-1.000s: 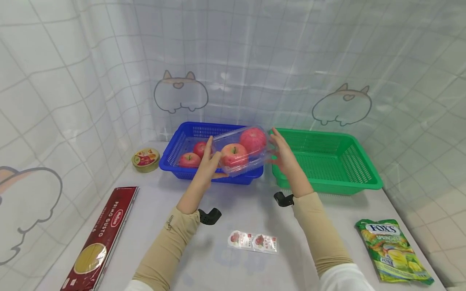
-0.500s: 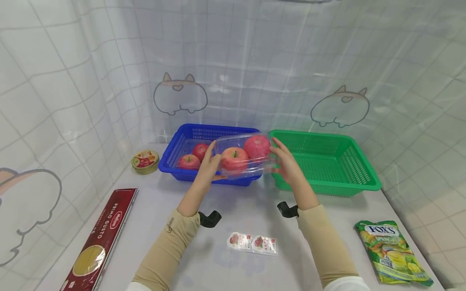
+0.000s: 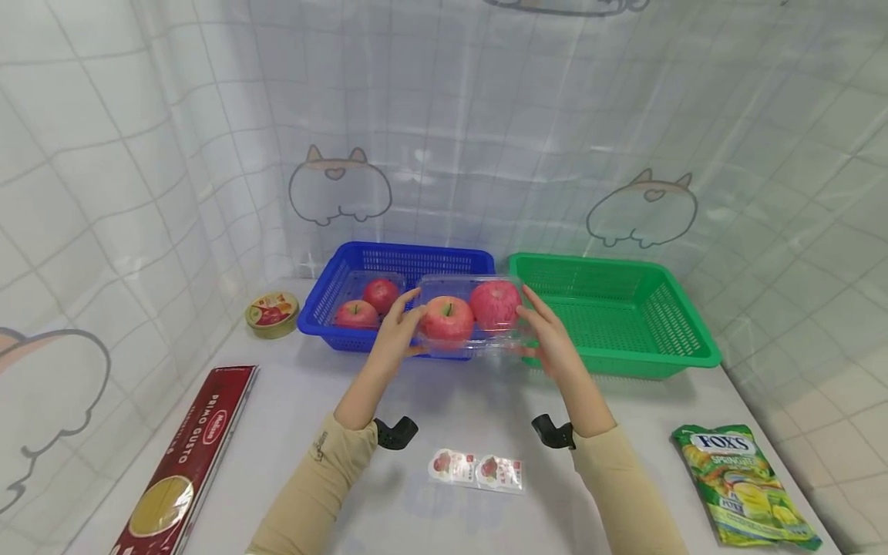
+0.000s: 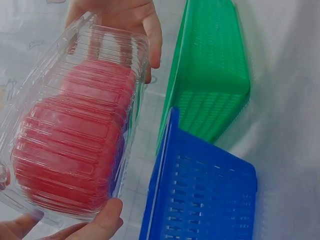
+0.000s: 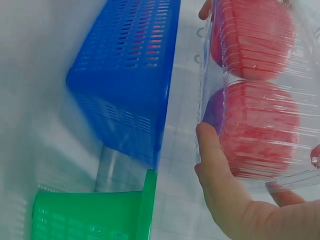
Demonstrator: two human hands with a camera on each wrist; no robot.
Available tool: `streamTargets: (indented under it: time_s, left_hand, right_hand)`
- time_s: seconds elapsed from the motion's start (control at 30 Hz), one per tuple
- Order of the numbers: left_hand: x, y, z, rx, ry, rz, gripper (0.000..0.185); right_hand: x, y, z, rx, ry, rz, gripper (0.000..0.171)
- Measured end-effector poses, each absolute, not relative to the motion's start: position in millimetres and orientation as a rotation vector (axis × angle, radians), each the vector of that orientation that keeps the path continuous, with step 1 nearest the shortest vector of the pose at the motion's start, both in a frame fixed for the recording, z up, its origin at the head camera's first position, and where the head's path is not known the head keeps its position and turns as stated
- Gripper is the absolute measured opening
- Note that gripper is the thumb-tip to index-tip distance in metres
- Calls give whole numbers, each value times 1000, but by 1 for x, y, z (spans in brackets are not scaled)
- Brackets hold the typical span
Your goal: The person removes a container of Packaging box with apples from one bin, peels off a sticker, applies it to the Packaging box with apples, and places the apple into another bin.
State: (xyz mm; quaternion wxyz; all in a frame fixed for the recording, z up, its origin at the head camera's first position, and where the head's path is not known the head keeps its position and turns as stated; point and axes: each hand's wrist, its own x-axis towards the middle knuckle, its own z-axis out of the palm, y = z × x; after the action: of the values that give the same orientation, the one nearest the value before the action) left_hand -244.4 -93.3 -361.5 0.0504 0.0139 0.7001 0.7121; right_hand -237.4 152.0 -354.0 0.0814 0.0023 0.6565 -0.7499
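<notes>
Both hands hold a clear plastic clamshell box (image 3: 472, 343) between them, one at each end. Two red apples lie inside it: one (image 3: 448, 320) near the left hand, stem up, the other (image 3: 496, 303) near the right. My left hand (image 3: 397, 330) grips the left end, thumb and fingers on its sides. The right hand (image 3: 551, 335) grips the right end likewise; in the right wrist view its thumb and fingers (image 5: 212, 150) curl round the ribbed plastic. The box is held up level, overlapping the front of the blue basket (image 3: 315, 327) in the head view.
A second clear box with red apples (image 3: 357, 314) sits in the blue basket. Right of it stands a green basket (image 3: 617, 358). Around lie a round tin (image 3: 272, 314), a red spaghetti packet (image 3: 183, 462), a sheet of apple stickers (image 3: 476, 471) and a green Fox's candy bag (image 3: 745, 486).
The box of apples has come down and toward me, and its raised right end has levelled out. Both hands have kept hold of it, the right one drawing back with it.
</notes>
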Motion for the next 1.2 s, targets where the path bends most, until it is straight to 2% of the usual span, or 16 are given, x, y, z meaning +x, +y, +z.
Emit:
streamTargets:
  time_s: [0.83, 1.2]
  left_hand:
    - [-213, -86, -368, 154, 2191, 1988, 49]
    - [-191, -86, -387, 224, 2218, 1938, 51]
  right_hand:
    - [-188, 171, -367, 53, 2092, -2157, 60]
    - [-168, 178, -382, 40, 2145, -2051, 59]
